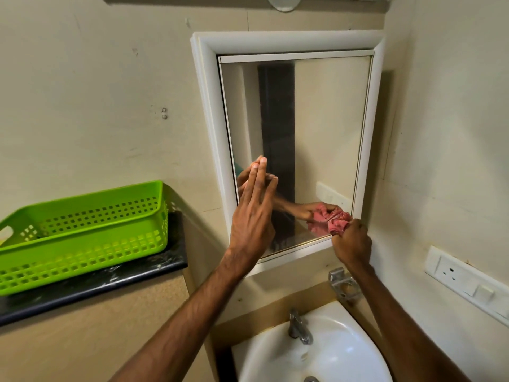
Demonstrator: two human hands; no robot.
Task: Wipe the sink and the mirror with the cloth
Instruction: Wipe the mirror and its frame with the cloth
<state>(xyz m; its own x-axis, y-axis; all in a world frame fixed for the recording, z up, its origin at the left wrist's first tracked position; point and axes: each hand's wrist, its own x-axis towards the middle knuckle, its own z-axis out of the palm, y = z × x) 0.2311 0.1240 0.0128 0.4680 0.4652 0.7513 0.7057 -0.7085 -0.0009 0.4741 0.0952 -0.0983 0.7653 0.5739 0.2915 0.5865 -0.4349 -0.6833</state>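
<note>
The sink (341, 354) lay nearest, below both arms. I think bare skin could leave new smears on the mirror (316, 119), because the left hand (252, 219) pressed its straight, closed-together fingers (259, 183) flat on the glass. The right hand (352, 244) gripped the bunched pink cloth (338, 222) at the lower right corner of the mirror.

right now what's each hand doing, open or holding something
Left hand: open, fingers straight, fingertips at the mirror glass.
Right hand: closed on the pink cloth, at the mirror's lower right corner.
</note>
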